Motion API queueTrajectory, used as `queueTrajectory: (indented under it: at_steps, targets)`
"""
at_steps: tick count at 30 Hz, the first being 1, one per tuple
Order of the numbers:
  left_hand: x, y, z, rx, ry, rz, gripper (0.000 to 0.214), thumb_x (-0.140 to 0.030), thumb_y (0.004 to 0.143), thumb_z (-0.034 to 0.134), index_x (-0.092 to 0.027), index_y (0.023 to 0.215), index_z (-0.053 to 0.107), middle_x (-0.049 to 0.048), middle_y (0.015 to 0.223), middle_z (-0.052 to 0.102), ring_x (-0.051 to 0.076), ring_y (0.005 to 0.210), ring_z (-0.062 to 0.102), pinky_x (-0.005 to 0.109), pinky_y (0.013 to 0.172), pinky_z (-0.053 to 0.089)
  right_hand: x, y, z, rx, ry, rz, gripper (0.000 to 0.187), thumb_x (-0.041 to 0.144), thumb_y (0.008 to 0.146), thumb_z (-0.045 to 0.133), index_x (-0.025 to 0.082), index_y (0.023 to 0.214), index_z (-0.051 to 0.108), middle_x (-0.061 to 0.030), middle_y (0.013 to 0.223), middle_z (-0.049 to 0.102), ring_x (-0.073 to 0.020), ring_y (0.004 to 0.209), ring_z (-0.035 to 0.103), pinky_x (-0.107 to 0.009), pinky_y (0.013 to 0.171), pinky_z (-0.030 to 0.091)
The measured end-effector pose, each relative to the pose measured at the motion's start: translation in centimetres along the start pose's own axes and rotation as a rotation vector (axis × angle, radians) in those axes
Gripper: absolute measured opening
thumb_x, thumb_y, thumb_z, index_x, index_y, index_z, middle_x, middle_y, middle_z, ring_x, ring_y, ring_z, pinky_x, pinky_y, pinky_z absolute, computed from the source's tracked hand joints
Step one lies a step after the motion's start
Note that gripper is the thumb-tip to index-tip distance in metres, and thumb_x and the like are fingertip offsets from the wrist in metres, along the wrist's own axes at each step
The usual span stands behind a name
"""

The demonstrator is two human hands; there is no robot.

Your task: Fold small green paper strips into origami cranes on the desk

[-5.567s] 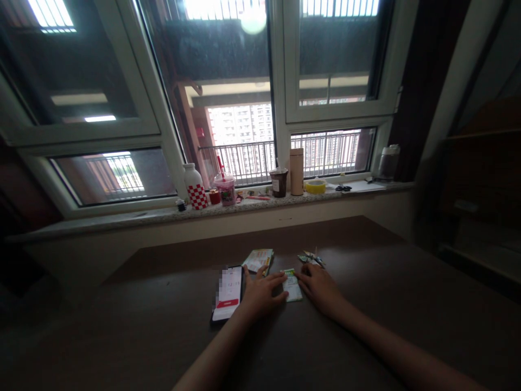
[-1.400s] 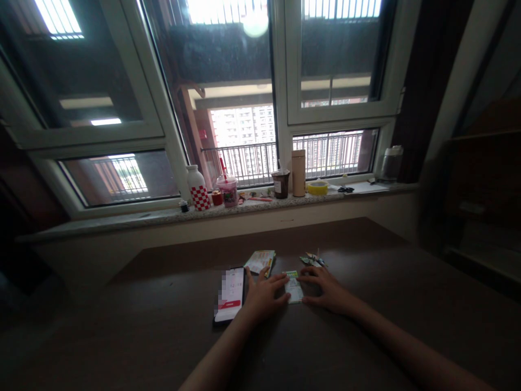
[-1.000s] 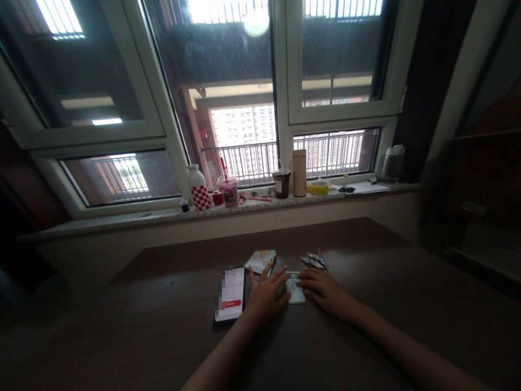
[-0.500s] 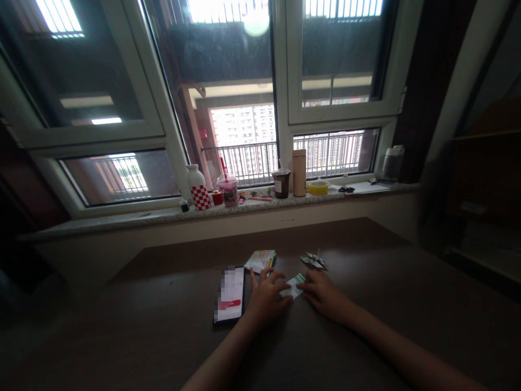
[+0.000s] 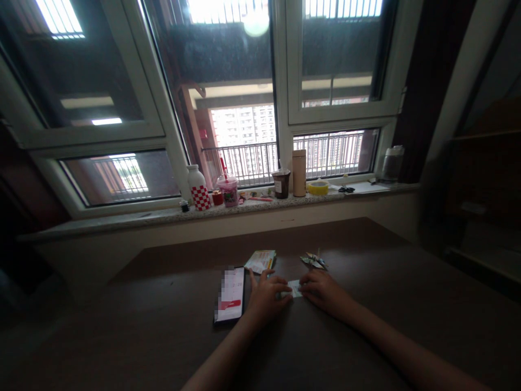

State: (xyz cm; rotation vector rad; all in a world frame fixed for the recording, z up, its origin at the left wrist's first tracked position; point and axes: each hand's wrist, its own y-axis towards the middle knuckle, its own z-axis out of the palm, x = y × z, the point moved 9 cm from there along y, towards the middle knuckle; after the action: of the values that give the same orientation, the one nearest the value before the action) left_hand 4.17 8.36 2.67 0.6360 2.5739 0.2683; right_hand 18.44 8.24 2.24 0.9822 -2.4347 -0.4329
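A small pale green-and-white piece of paper (image 5: 296, 289) lies on the brown table between my two hands. The fingers of my left hand (image 5: 268, 296) are closed on its left side. My right hand (image 5: 323, 290) has its fingertips pressed together on the right edge. Parts of the paper are hidden under the fingers. Just beyond my left hand is a stack of printed paper (image 5: 260, 261). Behind my right hand sits a folded paper figure (image 5: 315, 260) with pointed ends. A phone (image 5: 231, 296) with a lit screen lies left of my left hand.
The dark brown table (image 5: 163, 347) reaches to a granite windowsill (image 5: 163, 213). On the sill stand a checkered bottle (image 5: 199, 190), a pink drink cup (image 5: 228, 191), a dark drink cup (image 5: 281, 183), a tan flask (image 5: 299, 174), yellow tape (image 5: 318, 188) and scissors (image 5: 346, 189).
The paper between my hands has turned, its upper corner now lower and its edge more level. My right hand has shifted slightly left. Phone, stack and folded figure stay put.
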Motion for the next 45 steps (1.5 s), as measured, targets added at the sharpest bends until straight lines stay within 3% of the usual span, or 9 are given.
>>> queueTrajectory:
  at_steps: [7,20,26,30,34,41,45]
  targets:
    - [-0.3,0.1,0.0,-0.006,0.014,0.046,0.016,-0.035,0.090,0.059,-0.036,0.094,0.075,-0.0037,0.111,0.074,0.029,0.130,0.046,0.073,0.108,-0.014,0.9,-0.1,-0.9,-0.002,-0.012,0.005,0.016,0.027,0.083,0.067,0.025,0.098,0.073,-0.0055,0.102,0.068,-0.0235,0.102,0.057,-0.040,0.094,0.043]
    - [0.1,0.1,-0.2,0.002,-0.018,-0.049,0.016,-0.037,0.087,0.060,-0.035,0.088,0.076,-0.0029,0.112,0.074,0.030,0.131,0.045,0.071,0.108,-0.017,0.8,0.0,-0.7,0.007,0.037,0.005,0.027,0.013,0.092,0.048,0.024,0.097,0.072,-0.0063,0.099,0.068,-0.0220,0.101,0.057,-0.039,0.093,0.042]
    - [0.1,0.4,0.1,-0.032,-0.021,-0.060,0.009,-0.038,0.083,0.067,-0.033,0.081,0.074,-0.0038,0.107,0.074,0.030,0.127,0.048,0.073,0.104,-0.022,-0.9,0.5,-0.3,-0.061,0.136,0.187,0.017,0.017,0.088,0.056,0.018,0.104,0.063,-0.0085,0.101,0.067,-0.0230,0.099,0.060,-0.037,0.090,0.045]
    - [0.0,0.4,0.2,-0.050,-0.015,-0.058,0.008,-0.038,0.082,0.068,-0.032,0.082,0.073,-0.0034,0.105,0.074,0.029,0.125,0.049,0.073,0.103,-0.023,-1.4,0.5,-0.6,-0.125,0.186,0.279,0.010,0.017,0.084,0.060,0.019,0.094,0.057,-0.0059,0.094,0.065,-0.0208,0.089,0.061,-0.033,0.081,0.048]
    - [0.0,0.4,0.2,-0.038,-0.019,-0.066,0.009,-0.039,0.081,0.069,-0.031,0.082,0.072,-0.0021,0.105,0.074,0.030,0.124,0.048,0.073,0.104,-0.020,-0.7,0.6,-0.8,-0.159,0.161,0.212,0.004,0.016,0.087,0.057,0.020,0.086,0.058,-0.0055,0.096,0.062,-0.0199,0.090,0.061,-0.033,0.082,0.049]
    - [-0.4,0.5,0.1,-0.034,0.018,-0.085,0.012,-0.041,0.083,0.066,-0.030,0.082,0.071,-0.0020,0.102,0.072,0.030,0.122,0.048,0.077,0.103,-0.013,0.2,0.5,-0.6,-0.172,0.088,0.108,0.019,0.020,0.091,0.054,0.022,0.103,0.068,-0.0082,0.109,0.065,-0.0209,0.101,0.062,-0.035,0.090,0.050]
    - [-0.7,0.5,0.2,-0.020,0.038,-0.091,0.013,-0.041,0.081,0.068,-0.029,0.083,0.071,-0.0012,0.105,0.071,0.030,0.122,0.047,0.077,0.103,-0.012,0.4,0.3,-0.6,-0.165,-0.011,0.094,0.021,0.021,0.091,0.053,0.023,0.100,0.073,-0.0086,0.106,0.067,-0.0217,0.099,0.063,-0.037,0.090,0.049]
